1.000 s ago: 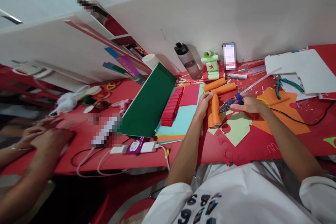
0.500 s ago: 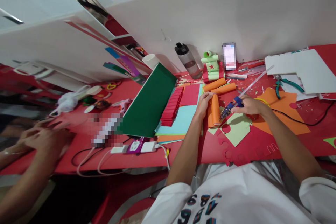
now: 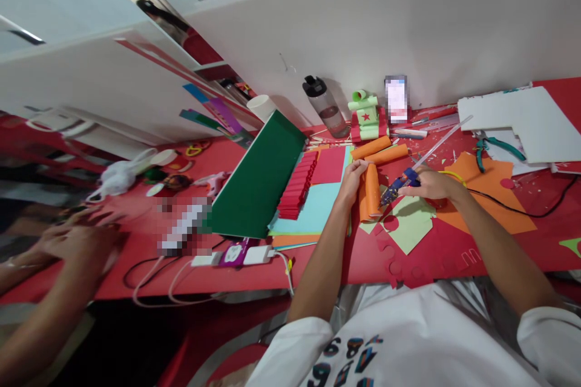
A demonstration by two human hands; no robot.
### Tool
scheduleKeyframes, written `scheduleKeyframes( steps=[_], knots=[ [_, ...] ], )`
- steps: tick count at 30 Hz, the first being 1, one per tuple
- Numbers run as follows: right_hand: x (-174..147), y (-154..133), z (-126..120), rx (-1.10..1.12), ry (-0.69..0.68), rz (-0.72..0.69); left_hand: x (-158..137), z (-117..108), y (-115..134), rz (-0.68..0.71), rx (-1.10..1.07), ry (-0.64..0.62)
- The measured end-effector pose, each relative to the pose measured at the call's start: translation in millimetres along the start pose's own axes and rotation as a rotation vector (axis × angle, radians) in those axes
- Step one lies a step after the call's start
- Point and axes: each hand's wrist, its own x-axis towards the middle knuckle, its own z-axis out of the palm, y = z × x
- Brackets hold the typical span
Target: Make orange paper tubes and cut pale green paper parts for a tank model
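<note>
My right hand [image 3: 431, 183] is wrapped round a blue hot glue gun [image 3: 399, 184]. A long clear glue stick [image 3: 445, 142] juts up from its back end, and its nozzle sits close to the lower edge of an orange paper roll [image 3: 371, 190]. My left hand [image 3: 354, 174] grips the upper end of this roll, fingers closed at its top left. Just behind lie two more orange paper rolls [image 3: 390, 153]. Under the glue gun is a pale green paper sheet [image 3: 413, 224], with cut red paper [image 3: 415, 263] nearer the table edge.
At the left stand a green board [image 3: 258, 184], pleated red paper [image 3: 297, 187] and a power strip [image 3: 188, 227]. A bottle [image 3: 324, 106], a green paper model [image 3: 367, 118] and a phone [image 3: 397, 100] line the wall. Pliers [image 3: 499, 148] lie right. Another person's hands [image 3: 75, 242] are far left.
Almost nothing differs. The glue gun and both my hands stay in place at the orange roll, while the view shifts very slightly.
</note>
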Motion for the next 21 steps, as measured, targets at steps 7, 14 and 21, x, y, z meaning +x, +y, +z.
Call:
scheduleKeyframes(
  steps=[7, 14, 21],
  knots=[
    [-0.1, 1.9, -1.6, 0.044, 0.069, 0.056, 2.9, -1.0, -1.1, 0.004, -0.015, -0.010],
    [1.0, 2.9, -2.2, 0.029, -0.013, 0.022, 4.5, -2.0, -2.6, 0.003, -0.014, -0.010],
    [1.7, 2.2, -0.1, 0.035, 0.139, 0.111, 5.9, -2.3, -4.8, 0.002, -0.021, -0.019]
  ],
)
